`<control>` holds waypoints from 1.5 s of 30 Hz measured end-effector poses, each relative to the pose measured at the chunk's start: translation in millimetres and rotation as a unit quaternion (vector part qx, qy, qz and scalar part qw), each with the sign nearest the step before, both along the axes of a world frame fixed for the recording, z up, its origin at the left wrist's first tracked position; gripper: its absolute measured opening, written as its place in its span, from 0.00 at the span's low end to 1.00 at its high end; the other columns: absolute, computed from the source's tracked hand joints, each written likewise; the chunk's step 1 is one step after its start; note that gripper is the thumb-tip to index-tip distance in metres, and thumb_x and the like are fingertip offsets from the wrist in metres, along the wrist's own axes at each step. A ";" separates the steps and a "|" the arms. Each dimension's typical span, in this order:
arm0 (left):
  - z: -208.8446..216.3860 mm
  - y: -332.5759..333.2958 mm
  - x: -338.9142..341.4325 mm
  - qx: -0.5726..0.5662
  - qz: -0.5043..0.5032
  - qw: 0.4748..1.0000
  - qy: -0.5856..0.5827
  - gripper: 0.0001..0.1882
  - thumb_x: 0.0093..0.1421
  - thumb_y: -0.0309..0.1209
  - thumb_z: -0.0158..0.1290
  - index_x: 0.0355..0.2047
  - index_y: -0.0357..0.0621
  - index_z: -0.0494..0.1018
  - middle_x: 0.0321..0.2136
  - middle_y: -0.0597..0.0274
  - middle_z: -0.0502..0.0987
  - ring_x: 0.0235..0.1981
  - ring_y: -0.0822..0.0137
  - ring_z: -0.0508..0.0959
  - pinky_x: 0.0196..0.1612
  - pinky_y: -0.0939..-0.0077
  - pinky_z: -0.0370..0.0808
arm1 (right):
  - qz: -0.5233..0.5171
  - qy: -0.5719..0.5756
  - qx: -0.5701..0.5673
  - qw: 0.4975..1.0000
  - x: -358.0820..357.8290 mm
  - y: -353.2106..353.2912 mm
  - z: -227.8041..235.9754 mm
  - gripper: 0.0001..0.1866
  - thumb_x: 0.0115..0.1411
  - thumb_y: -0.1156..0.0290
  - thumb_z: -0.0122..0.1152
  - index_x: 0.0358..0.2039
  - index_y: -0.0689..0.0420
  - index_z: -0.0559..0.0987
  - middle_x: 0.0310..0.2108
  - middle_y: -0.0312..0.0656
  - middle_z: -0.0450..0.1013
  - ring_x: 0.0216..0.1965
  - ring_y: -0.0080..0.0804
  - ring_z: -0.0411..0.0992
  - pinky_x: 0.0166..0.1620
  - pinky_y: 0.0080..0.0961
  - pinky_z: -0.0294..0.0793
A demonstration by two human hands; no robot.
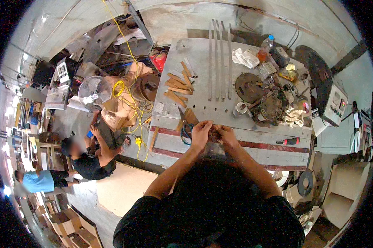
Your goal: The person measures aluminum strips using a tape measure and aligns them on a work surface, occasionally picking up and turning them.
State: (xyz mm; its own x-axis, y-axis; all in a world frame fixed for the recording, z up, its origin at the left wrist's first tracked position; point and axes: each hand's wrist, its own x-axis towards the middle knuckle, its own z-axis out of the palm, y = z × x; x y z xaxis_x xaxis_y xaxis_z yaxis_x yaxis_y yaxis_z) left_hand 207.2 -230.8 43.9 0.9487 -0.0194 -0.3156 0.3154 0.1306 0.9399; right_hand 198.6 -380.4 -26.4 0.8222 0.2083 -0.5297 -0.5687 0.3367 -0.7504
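Near the front edge of the worktable [232, 111], my left hand [201, 134] and my right hand [226, 135] are close together, fingers pinched. Between them is something small and brown, too unclear to name. Just left of my left hand lie scissors [185, 131] with dark handles. Their blades point away from me beside a brown strip [190, 116]. Farther back is a loose pile of several brown strips [179, 84].
Long metal bars [220, 62] lie across the table's far middle. At right are round greasy metal plates [251, 88], a white cup [240, 108], a bottle [265, 48] and a red-handled tool [291, 141]. Left of the table, a person [91, 159] works near a tangled yellow cord [120, 89].
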 end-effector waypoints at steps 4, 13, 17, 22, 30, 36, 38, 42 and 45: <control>13.0 -8.7 -15.8 -0.034 0.051 0.997 -0.052 0.12 0.62 0.32 0.51 0.29 0.34 0.76 0.24 0.69 0.76 0.26 0.77 0.73 0.33 0.81 0.70 | 0.039 -0.041 -0.034 0.998 -3.0 -6.4 -27.1 0.11 0.65 0.68 0.50 0.37 0.62 0.75 0.32 0.41 0.74 0.33 0.26 0.73 0.34 0.24 0.74; 38.5 -15.7 -46.3 0.070 0.086 0.993 0.048 0.15 0.61 0.31 0.42 0.22 0.35 0.72 0.17 0.61 0.72 0.20 0.70 0.69 0.27 0.75 0.66 | 0.153 -0.077 -0.093 0.981 -6.5 -10.2 -9.7 0.13 0.63 0.61 0.54 0.32 0.57 0.78 0.25 0.31 0.72 0.23 0.17 0.66 0.26 0.16 0.64; -9.0 -8.6 -71.4 0.025 0.140 0.989 -0.029 0.17 0.62 0.31 0.40 0.19 0.36 0.70 0.15 0.61 0.70 0.18 0.69 0.68 0.25 0.76 0.65 | 0.277 -0.109 -0.061 0.953 -15.2 -2.6 25.7 0.14 0.63 0.59 0.54 0.32 0.57 0.79 0.23 0.30 0.72 0.22 0.16 0.66 0.26 0.16 0.65; 18.2 -8.5 -114.0 0.045 0.234 0.969 0.065 0.20 0.64 0.34 0.40 0.18 0.37 0.68 0.14 0.63 0.69 0.17 0.72 0.67 0.21 0.75 0.64 | 0.347 -0.063 0.006 0.936 -35.2 6.0 -23.1 0.12 0.57 0.64 0.61 0.32 0.61 0.77 0.28 0.37 0.74 0.28 0.23 0.71 0.34 0.20 0.72; -7.4 2.4 -205.5 0.193 0.322 0.927 0.018 0.20 0.65 0.39 0.46 0.30 0.31 0.75 0.18 0.61 0.74 0.19 0.71 0.72 0.23 0.77 0.70 | 0.480 -0.118 -0.138 0.858 -103.9 31.2 0.6 0.09 0.55 0.81 0.51 0.37 0.64 0.75 0.32 0.41 0.74 0.31 0.27 0.73 0.35 0.26 0.75; -36.3 5.4 -220.0 0.040 0.344 0.937 0.048 0.15 0.61 0.35 0.53 0.38 0.31 0.75 0.28 0.61 0.79 0.22 0.74 0.74 0.27 0.78 0.72 | 0.499 -0.162 -0.155 0.837 -108.5 33.2 2.5 0.11 0.58 0.75 0.56 0.41 0.66 0.74 0.35 0.43 0.75 0.34 0.27 0.74 0.37 0.27 0.76; -28.8 14.9 -211.5 0.096 0.334 0.937 0.035 0.13 0.60 0.35 0.56 0.36 0.36 0.77 0.27 0.65 0.79 0.23 0.76 0.74 0.26 0.80 0.70 | 0.493 -0.156 -0.195 0.833 -103.4 40.5 1.8 0.14 0.58 0.73 0.57 0.43 0.66 0.74 0.37 0.43 0.75 0.37 0.27 0.73 0.40 0.26 0.74; -19.3 46.9 -217.7 0.053 0.293 0.955 0.013 0.13 0.60 0.34 0.56 0.39 0.35 0.77 0.26 0.66 0.78 0.24 0.77 0.73 0.27 0.82 0.70 | 0.418 -0.223 -0.104 0.874 -113.8 59.6 -9.3 0.12 0.60 0.71 0.55 0.42 0.63 0.75 0.37 0.39 0.75 0.37 0.24 0.72 0.37 0.22 0.72; 1.2 73.5 -223.6 0.020 0.266 0.963 0.036 0.11 0.59 0.33 0.58 0.35 0.36 0.77 0.25 0.67 0.76 0.25 0.77 0.72 0.28 0.83 0.68 | 0.377 -0.201 -0.073 0.901 -126.8 87.4 53.0 0.15 0.61 0.70 0.54 0.48 0.59 0.71 0.37 0.36 0.73 0.36 0.22 0.72 0.37 0.20 0.72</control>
